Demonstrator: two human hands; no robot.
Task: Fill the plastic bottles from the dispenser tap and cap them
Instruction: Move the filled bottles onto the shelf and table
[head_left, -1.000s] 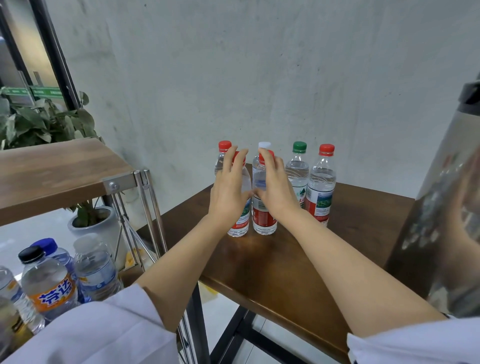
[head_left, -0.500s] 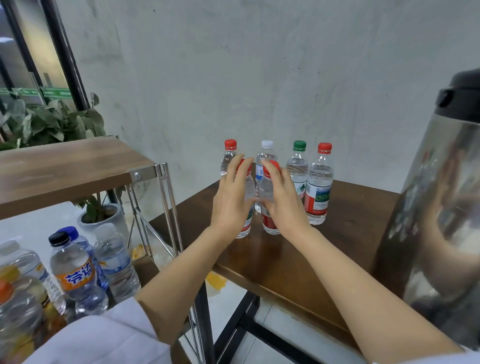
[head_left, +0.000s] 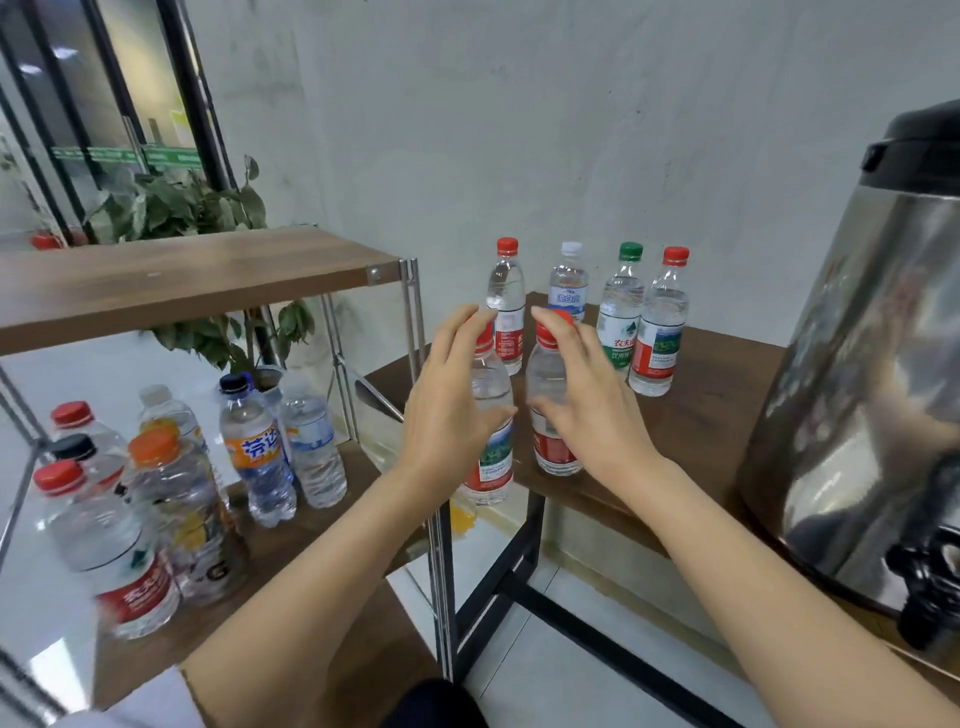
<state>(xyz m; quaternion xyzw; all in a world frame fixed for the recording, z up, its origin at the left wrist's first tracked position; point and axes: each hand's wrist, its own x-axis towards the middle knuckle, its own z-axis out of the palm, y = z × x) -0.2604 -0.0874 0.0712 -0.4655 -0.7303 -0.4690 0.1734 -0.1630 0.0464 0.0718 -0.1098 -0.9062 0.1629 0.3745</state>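
Two water bottles with red caps are in my hands at the near left corner of the dark wooden table (head_left: 701, 415). My left hand (head_left: 447, 410) grips the left bottle (head_left: 491, 467), thumb across its front; its base hangs past the table edge. My right hand (head_left: 592, 410) grips the right bottle (head_left: 550, 452) the same way, over the table corner. Behind them stands a row of capped bottles: red cap (head_left: 506, 306), white cap (head_left: 569, 286), green cap (head_left: 621, 317), red cap (head_left: 660, 332). The steel dispenser (head_left: 857, 389) stands at the right, its black tap (head_left: 927, 597) low at the front.
A metal-framed rack stands on the left with a wooden top shelf (head_left: 182, 280). Its lower shelf holds several assorted bottles, among them an orange-labelled one (head_left: 257, 452). A potted plant (head_left: 208, 208) sits behind the rack. A grey wall backs the table.
Both hands have drawn the two front bottles away from the back row toward me, to the table's near corner. The view has swung left and down, showing more of the rack.
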